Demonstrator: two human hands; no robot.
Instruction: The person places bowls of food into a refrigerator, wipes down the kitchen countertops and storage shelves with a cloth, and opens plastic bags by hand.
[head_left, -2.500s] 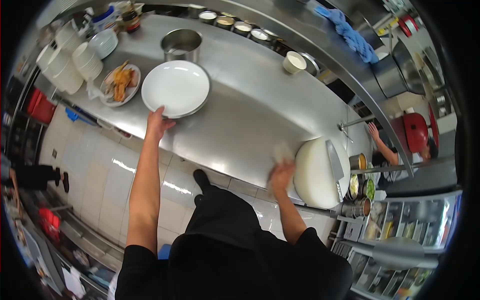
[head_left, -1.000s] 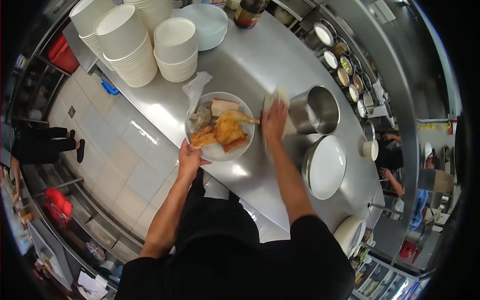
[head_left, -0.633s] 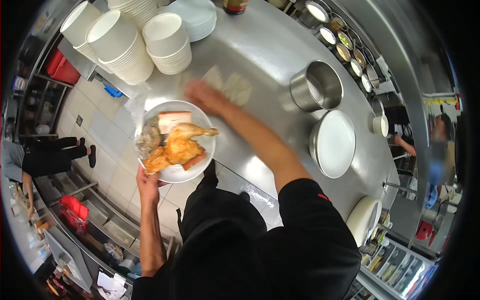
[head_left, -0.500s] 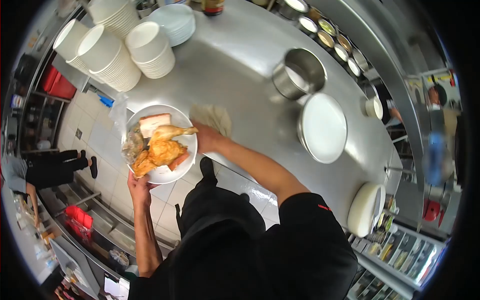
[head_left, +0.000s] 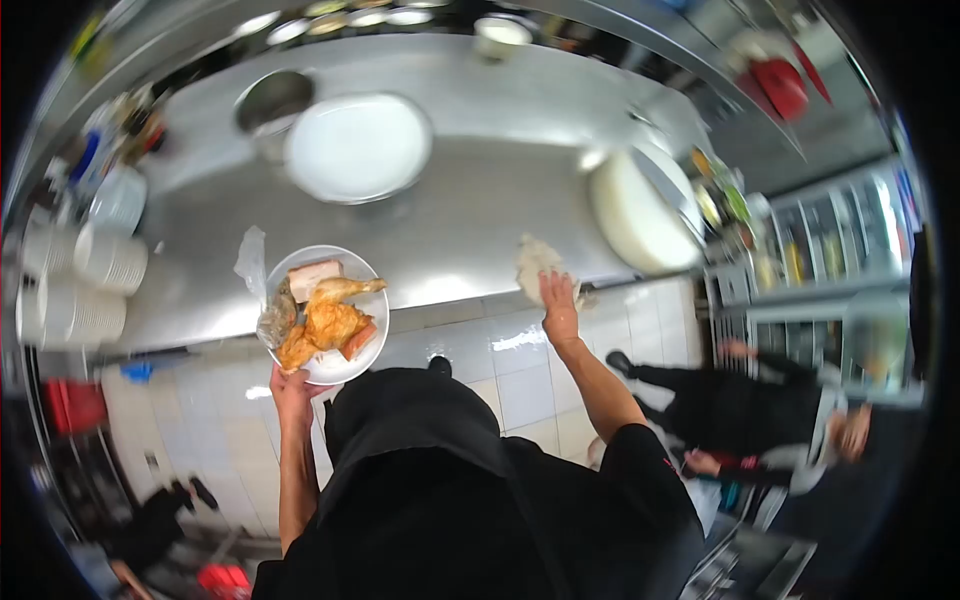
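Cloth (head_left: 533, 262) under and just beyond right hand (head_left: 560, 315), partly left of its fingers; crumpled, long axis unclear; right hand nearer. Right fingers slightly spread, laid on it. Plate (head_left: 332, 371) just beyond left hand (head_left: 293, 390), its rim pinched, some fingers hidden beneath. Counts: one cloth, one held plate, one chicken leg (head_left: 336, 322), one plastic bag (head_left: 251, 262), one chopping block (head_left: 633, 225) right of right fingers.

Right hand (head_left: 558, 300), cloth (head_left: 535, 262) shifted from plate (head_left: 372, 352) to near white block (head_left: 630, 215).
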